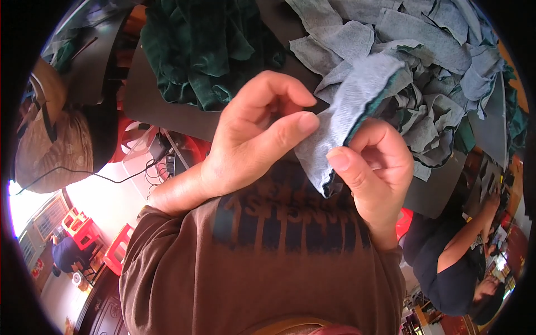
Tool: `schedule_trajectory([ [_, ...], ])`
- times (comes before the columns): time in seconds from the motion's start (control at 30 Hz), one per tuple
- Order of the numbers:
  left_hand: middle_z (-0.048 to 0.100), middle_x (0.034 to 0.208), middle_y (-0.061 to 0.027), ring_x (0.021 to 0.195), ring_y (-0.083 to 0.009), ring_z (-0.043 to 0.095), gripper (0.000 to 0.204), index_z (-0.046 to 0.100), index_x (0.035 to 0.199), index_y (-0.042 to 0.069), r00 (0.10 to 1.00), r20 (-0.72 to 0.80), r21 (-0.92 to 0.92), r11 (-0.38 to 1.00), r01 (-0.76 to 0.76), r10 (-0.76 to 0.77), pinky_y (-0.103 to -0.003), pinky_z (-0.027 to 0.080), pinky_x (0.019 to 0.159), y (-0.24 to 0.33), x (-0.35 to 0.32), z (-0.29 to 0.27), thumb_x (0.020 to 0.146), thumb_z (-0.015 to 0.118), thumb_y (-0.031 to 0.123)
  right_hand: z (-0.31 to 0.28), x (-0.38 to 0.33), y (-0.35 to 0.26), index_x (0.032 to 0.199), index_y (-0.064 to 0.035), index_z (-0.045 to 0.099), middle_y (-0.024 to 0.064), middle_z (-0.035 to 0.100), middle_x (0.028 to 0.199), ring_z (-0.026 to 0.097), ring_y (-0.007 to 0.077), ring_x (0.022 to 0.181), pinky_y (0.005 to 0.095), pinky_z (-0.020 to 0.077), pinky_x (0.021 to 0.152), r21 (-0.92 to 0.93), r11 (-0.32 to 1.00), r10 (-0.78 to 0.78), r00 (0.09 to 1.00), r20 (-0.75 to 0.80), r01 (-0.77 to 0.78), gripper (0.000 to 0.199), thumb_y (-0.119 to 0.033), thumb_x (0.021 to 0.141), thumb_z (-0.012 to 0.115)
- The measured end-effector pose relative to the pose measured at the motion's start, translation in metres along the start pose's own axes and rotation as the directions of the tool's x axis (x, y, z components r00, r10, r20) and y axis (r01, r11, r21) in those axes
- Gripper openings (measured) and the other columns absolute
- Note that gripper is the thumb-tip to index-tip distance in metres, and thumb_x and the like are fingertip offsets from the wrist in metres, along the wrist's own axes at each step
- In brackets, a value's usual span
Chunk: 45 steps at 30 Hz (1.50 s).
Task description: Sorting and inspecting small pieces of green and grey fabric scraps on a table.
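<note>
A brown shirt (257, 290) with a dark print across the chest lies nearest, filling the lower middle of the view. Just beyond it, the right hand (379, 173) pinches a strip of cloth (349, 103) between thumb and bent fingers, gripping it near its lower end. The strip is pale grey on the face turned to view, with a dark green edge along its right side. It is held up aslant between the two hands, its upper end in front of a grey pile. The left hand (251, 134) is curled loosely, thumb and forefinger apart with a gap between them; the thumb tip is right by the strip's left edge, though whether it touches is hard to tell from this angle.

Past the hands, a dark table (162, 114) bears a heap of green cloth (206, 50) on the left and the pile of grey cloth pieces (416, 30) on the right. Farther off at left, a black cable (103, 176) hangs in front of a pale floor (109, 204) and red chairs (84, 231). At far right, a person in a black top (441, 273) stretches out a bare arm.
</note>
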<state>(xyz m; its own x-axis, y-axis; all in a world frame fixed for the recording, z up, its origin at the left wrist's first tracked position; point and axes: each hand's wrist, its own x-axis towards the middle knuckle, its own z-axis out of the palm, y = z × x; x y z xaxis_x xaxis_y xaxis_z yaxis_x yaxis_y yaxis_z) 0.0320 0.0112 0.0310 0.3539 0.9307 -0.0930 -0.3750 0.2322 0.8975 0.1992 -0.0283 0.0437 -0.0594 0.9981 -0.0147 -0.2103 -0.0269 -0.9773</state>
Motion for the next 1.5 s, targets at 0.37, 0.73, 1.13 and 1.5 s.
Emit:
schedule_trajectory([
  [0.37, 0.053, 0.085, -0.005, 0.07, -0.0125, 0.049, 0.018, 0.055, 0.091, 0.001, 0.932, 0.332, 0.465, 0.835, -0.296, 0.145, -0.024, 0.038, 0.061, -0.003, 0.005, -0.005, 0.079, 0.067, 0.009, 0.0, 0.003, -0.005, 0.081, -0.0013, 0.056, -0.0003, 0.057, 0.074, 0.049, 0.0026, 0.064, 0.0153, 0.0389, 0.057, 0.323, 0.917, 0.259, 0.965, -0.033, -0.235, 0.014, -0.005, 0.079, 0.069],
  [0.73, 0.051, 0.082, -0.0029, 0.072, -0.0099, 0.047, 0.006, 0.055, 0.084, 0.002, 0.95, 0.297, 0.18, 0.983, 0.044, -0.097, -0.022, 0.036, 0.064, 0.006, 0.003, -0.005, 0.08, 0.06, 0.004, -0.008, 0.001, -0.011, 0.088, -0.0004, 0.057, 0.0014, 0.058, 0.078, 0.052, 0.006, 0.067, 0.0176, 0.0425, 0.06, 0.328, 0.87, 0.354, 0.929, 0.106, -0.369, 0.015, -0.008, 0.08, 0.067],
  [1.13, 0.05, 0.08, 0.002, 0.071, -0.0042, 0.044, 0.003, 0.053, 0.084, 0.004, 0.939, 0.3, 0.026, 0.986, 0.168, -0.168, -0.018, 0.036, 0.062, 0.0, 0.009, -0.012, 0.084, 0.055, 0.005, -0.007, 0.002, -0.003, 0.09, -0.0018, 0.056, 0.0008, 0.057, 0.079, 0.051, 0.0062, 0.067, 0.0195, 0.0417, 0.063, 0.387, 0.822, 0.407, 0.907, 0.112, -0.417, 0.014, -0.011, 0.083, 0.064],
  [1.5, 0.051, 0.085, 0.0027, 0.075, -0.0013, 0.046, 0.008, 0.053, 0.093, 0.002, 0.965, 0.252, -0.118, 0.987, 0.109, -0.077, -0.017, 0.039, 0.063, -0.006, 0.004, -0.009, 0.086, 0.056, 0.001, -0.001, 0.0, -0.007, 0.095, -0.0023, 0.046, 0.0037, 0.057, 0.083, 0.052, 0.005, 0.07, 0.0178, 0.0444, 0.064, 0.296, 0.941, 0.192, 0.979, -0.064, -0.166, 0.025, 0.008, 0.079, 0.062],
])
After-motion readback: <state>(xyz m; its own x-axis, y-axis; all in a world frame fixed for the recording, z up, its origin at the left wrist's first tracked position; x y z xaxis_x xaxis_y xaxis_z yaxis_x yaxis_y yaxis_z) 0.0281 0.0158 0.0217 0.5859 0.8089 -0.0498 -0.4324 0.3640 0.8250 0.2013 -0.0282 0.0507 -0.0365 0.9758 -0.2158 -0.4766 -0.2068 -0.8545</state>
